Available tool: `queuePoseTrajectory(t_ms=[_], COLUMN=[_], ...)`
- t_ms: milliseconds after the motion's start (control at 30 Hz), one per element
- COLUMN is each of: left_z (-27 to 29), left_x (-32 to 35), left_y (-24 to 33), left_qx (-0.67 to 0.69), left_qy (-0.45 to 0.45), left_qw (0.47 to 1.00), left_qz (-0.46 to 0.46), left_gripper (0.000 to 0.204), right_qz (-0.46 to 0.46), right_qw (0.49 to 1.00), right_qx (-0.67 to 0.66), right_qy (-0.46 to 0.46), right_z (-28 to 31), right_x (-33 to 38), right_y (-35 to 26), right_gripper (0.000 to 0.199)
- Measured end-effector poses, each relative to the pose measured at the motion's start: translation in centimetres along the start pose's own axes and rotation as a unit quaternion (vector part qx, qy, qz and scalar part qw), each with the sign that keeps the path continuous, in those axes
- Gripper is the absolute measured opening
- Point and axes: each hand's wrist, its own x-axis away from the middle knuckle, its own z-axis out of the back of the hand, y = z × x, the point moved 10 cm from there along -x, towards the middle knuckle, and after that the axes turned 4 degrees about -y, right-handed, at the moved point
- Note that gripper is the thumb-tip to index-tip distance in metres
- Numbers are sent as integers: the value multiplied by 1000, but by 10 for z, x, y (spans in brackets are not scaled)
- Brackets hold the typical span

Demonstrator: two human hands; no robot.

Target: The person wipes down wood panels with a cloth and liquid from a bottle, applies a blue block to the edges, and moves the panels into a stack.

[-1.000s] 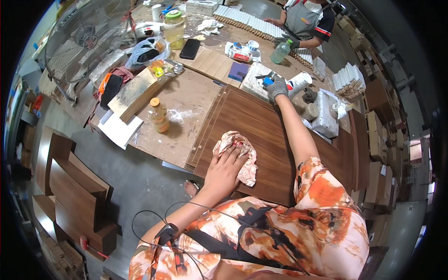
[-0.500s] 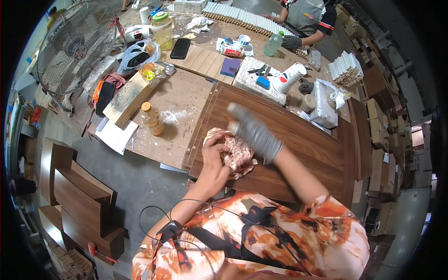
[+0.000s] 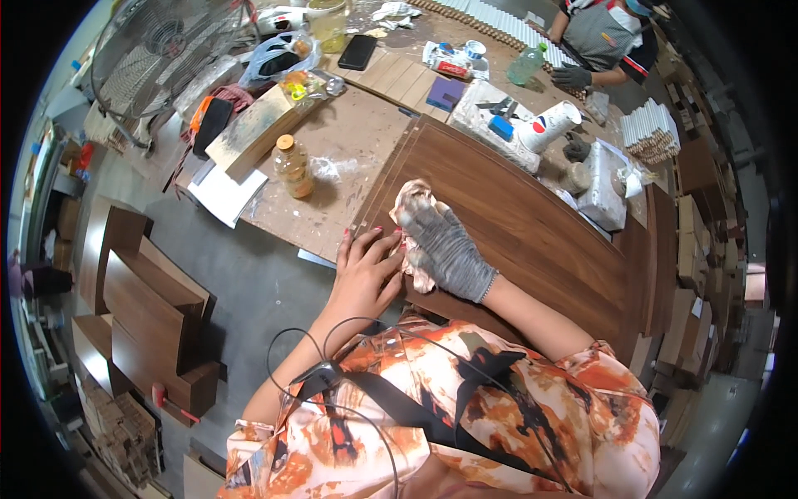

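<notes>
Currently both hands are on a crumpled rag (image 3: 413, 218) at the near-left corner of a dark wood panel (image 3: 532, 224) lying flat on the workbench (image 3: 366, 141).

Right hand (image 3: 445, 245), in a grey knit glove, lies on top of the rag, fingers together and slightly curled, pressing it down. Can't tell whether the fingertips actually grip the cloth or just rest on it.

Left hand (image 3: 366, 270) is bare, fingers spread a little, laid flat on the panel's near edge and touching the rag's left side.

Progress, as a judgement: this looks like wiping the panel face. The rag sits only at the near-left corner; the rest of the face, stretching away to the right, looks evenly dark and matte, with no visible streaks or wet patches. So I can't say which part has been wiped and which hasn't. No clear sign of a finished pass.

Nearby: a small bottle of amber liquid (image 3: 293, 165) stands upright on the bench left of the panel, apart from it. A wood block (image 3: 253, 133) lies beyond it. Another person (image 3: 603, 33) works at the far side.
</notes>
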Motion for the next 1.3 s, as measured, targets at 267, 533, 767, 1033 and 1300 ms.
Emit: queuePoseTrajectory(t_ms=[267,533,767,1033,1300], left_z=[102,83,66,107,117], left_x=[-8,-24,-47,25,80], left_y=[-96,-236,-253,-192,-54], left_qx=[160,69,117,115,143], left_qy=[231,353,344,472,400], left_qw=[954,919,917,871,903], left_qz=[102,163,165,75,57], left_gripper=[25,122,91,71,76], right_qz=[35,123,-1,136,93], right_qw=[995,990,980,975,910], right_qx=[-12,33,-107,-155,-405], right_qy=[94,59,169,89,12], right_z=[22,17,23,9,3], right_x=[-46,-20,-56,-23,-42], right_y=[52,-28,118,-5,39], right_gripper=[58,64,46,56,43])
